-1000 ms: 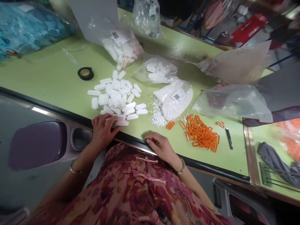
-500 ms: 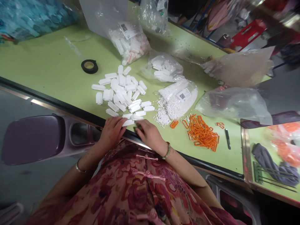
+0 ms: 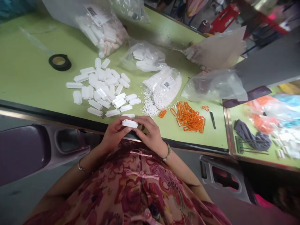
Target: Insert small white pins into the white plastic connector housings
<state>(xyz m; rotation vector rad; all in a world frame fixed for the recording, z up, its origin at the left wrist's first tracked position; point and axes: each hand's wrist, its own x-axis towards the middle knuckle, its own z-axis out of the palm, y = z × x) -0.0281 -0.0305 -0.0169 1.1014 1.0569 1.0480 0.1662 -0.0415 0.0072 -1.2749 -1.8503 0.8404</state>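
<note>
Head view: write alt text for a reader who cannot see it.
A person's left hand and right hand hold a white piece at the edge of a green table. A pile of similar white pieces lies beyond, near clear bags and a heap of orange loops.

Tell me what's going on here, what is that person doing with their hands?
A person is holding one small white rectangular plastic piece between their left hand and right hand, just above the table edge. On the light green table, a loose pile of similar white plastic pieces lies in front of them. Nearby are a clear plastic bag of tiny white bits and a heap of orange plastic links.
</note>
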